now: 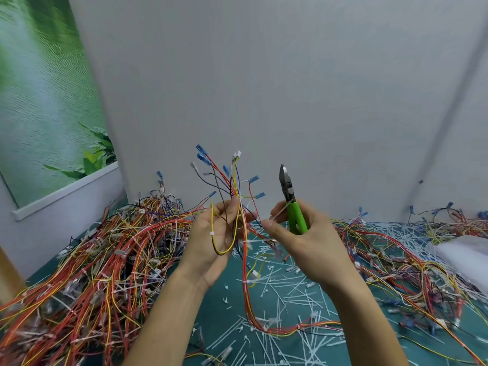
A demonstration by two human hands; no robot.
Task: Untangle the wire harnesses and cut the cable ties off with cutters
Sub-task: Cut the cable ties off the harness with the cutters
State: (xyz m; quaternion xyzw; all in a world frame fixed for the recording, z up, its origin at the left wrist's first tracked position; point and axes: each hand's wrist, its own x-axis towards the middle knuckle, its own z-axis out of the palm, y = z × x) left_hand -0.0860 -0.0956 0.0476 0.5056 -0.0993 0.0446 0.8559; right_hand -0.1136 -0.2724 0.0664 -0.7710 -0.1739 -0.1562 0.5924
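Head view, left hand (214,241): clamped on one wire harness (232,186), raised.
Right hand (298,239): grips one cutters (289,196), pinches one loose cable tie (280,211).
Relation: harness at 9 o'clock of cutters, just beside; both axes 12 to 6.
Heaps: two, at 8 (105,260) and 4 o'clock.

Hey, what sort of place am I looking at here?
Likely a wiring rework bench: heaps of wire harnesses cover the green table, cut cable ties litter it, the left hand holds a harness, and the right hand holds cutters.
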